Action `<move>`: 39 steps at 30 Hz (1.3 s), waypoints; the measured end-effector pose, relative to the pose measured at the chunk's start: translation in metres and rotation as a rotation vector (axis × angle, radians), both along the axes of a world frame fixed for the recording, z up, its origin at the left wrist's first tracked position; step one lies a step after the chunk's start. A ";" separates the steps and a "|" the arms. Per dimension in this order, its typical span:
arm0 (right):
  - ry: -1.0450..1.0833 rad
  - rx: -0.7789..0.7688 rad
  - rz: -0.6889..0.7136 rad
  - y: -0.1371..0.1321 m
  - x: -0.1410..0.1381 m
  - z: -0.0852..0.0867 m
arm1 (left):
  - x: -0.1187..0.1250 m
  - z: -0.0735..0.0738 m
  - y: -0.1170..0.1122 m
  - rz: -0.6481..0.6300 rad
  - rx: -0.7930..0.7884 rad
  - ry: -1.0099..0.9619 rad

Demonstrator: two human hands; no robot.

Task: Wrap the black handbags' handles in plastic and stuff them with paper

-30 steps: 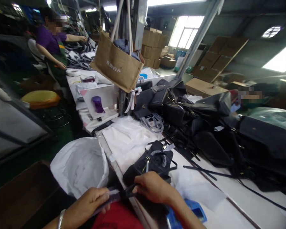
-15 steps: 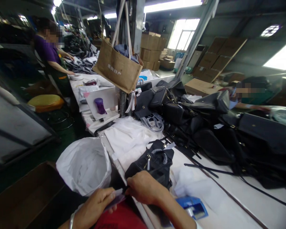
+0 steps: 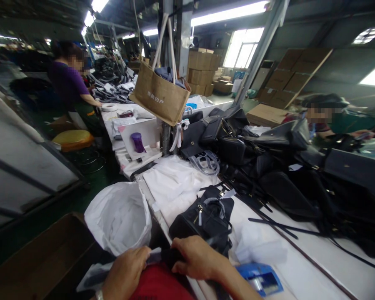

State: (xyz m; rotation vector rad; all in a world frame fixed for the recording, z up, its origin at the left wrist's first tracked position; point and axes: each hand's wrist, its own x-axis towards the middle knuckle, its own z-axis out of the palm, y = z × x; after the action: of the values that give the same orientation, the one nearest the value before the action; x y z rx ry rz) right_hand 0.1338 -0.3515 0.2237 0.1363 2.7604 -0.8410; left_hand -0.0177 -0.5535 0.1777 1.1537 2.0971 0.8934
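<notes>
My left hand (image 3: 126, 271) and my right hand (image 3: 196, 257) are closed at the near table edge, pinching a black strap (image 3: 171, 256) wrapped in clear plastic film (image 3: 153, 255) between them. The strap leads up to a small black handbag (image 3: 206, 216) lying just beyond my right hand. A red garment on my lap (image 3: 162, 283) shows below both hands.
A big heap of black bags (image 3: 284, 166) fills the white table (image 3: 315, 266) at right. A white sack (image 3: 118, 216) and a brown box (image 3: 40, 258) stand at left. A jute bag (image 3: 161, 98) hangs ahead. A blue item (image 3: 261, 281) lies near. Two other people work nearby.
My hands have drawn closer together on the strap, and the plastic film now trails out left of my left hand. The view has shifted slightly to the left.
</notes>
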 end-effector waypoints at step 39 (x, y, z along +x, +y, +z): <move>0.085 0.069 0.081 0.041 0.009 0.033 | -0.003 0.010 0.031 0.134 0.022 -0.381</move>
State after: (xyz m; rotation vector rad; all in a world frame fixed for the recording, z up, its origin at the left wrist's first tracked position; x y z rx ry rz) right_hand 0.1427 -0.3108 0.2563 0.0005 2.8540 -0.7485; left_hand -0.0208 -0.5229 0.1879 0.7846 1.8680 1.1049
